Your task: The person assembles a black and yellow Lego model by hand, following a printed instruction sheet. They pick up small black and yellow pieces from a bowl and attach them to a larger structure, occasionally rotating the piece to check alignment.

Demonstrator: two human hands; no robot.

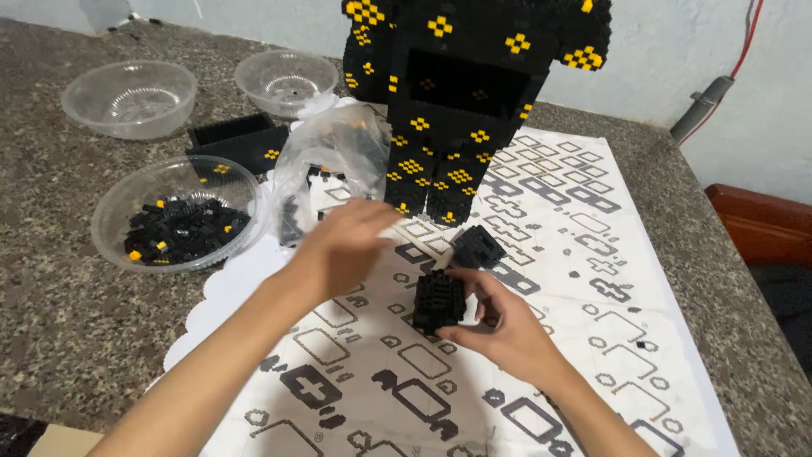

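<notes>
A small block assembly of studded black bricks is sitting in the right hand, which is pinching it between thumb and fingers just above the instruction sheet, seemingly to keep it steady. The left hand is hovering beside it with fingers loosely spread and nothing visibly in its grasp, near a second black cluster lying on the sheet. Beyond them a tall black figure dotted with yellow is standing on the paper, while a crinkled clear bag and a transparent bowl of loose black pieces are resting within reach on the speckled stone table.
</notes>
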